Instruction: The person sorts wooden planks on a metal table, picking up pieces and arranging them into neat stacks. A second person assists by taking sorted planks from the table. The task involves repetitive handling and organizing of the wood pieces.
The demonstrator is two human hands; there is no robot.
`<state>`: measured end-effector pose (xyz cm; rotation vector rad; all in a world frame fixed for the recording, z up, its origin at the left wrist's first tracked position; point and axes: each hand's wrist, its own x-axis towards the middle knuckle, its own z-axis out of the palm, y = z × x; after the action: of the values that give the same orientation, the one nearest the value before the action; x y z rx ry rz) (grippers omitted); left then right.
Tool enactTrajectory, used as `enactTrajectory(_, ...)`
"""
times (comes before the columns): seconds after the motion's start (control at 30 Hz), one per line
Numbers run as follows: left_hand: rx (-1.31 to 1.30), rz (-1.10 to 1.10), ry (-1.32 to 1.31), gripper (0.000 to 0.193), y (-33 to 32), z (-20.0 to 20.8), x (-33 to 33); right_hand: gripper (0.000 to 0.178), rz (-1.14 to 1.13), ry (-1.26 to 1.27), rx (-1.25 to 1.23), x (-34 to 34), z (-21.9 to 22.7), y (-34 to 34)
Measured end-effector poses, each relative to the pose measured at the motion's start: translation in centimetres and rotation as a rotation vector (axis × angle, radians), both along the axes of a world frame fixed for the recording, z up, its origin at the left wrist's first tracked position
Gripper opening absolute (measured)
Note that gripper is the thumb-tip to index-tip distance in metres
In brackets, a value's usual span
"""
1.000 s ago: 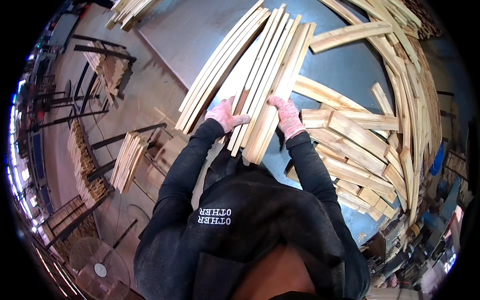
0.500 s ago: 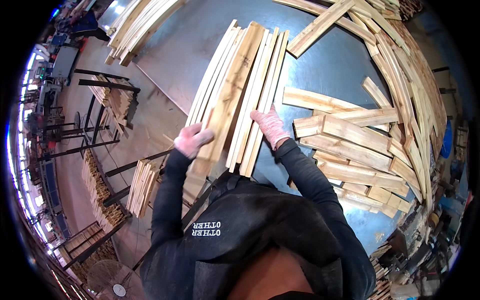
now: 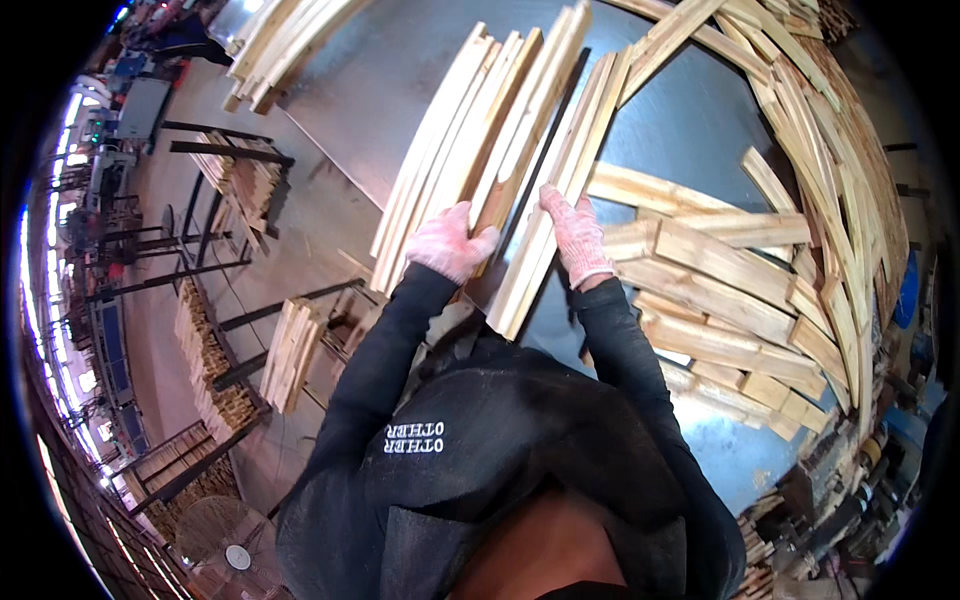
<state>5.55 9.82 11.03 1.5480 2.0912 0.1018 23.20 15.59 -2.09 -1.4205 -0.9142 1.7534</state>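
Note:
Long pale wooden strips stand on edge side by side on the metal table in front of me. My left hand, in a pinkish-white glove, grips strips near their close ends, its thumb toward the gap on the right. Across that narrow dark gap, a separate pair of wooden strips leans slightly right. My right hand, gloved likewise, is closed around this pair from its right side, thumb on top. The undersides of both grips are hidden.
Loose boards lie crosswise to the right on the metal table. A long curved heap of strips borders the far right. Another bundle sits at the far left. Black racks with stacked wood and a fan stand left.
The wide board in my left hand no longer lies face up across the bundle; strips there now stand on edge. My right hand has shifted right with its strips, and a gap separates the groups.

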Motion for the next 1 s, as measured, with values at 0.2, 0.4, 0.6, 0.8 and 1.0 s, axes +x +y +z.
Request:
enactTrajectory(0.2, -0.143, -0.097, -0.131, 0.072, 0.1, -6.7, 3.8, 0.073, 0.151, -0.540, 0.158, 1.0, -1.3, -0.9)
enactTrajectory(0.4, -0.249, -0.043, -0.036, 0.099, 1.1, -8.7, 3.6, 0.092, 0.434, -0.666, 0.140, 3.2, -4.0, -0.5)
enactTrajectory(0.6, -0.062, 0.237, -0.610, 0.048, -1.8, -6.9, 1.1, 0.072, 0.306, -0.647, 0.068, 2.1, -2.1, -1.8)
enactTrajectory(0.8, 0.117, 0.287, -0.928, 0.060, -3.6, 1.4, -6.5, 0.071, 0.211, -0.670, 0.069, -1.9, -3.6, -1.4)
enactTrajectory(1.0, 0.445, 0.070, 0.215, 0.069, 10.2, 4.2, -25.4, 0.068, 0.144, -0.557, 0.040, -5.6, -2.9, -0.2)
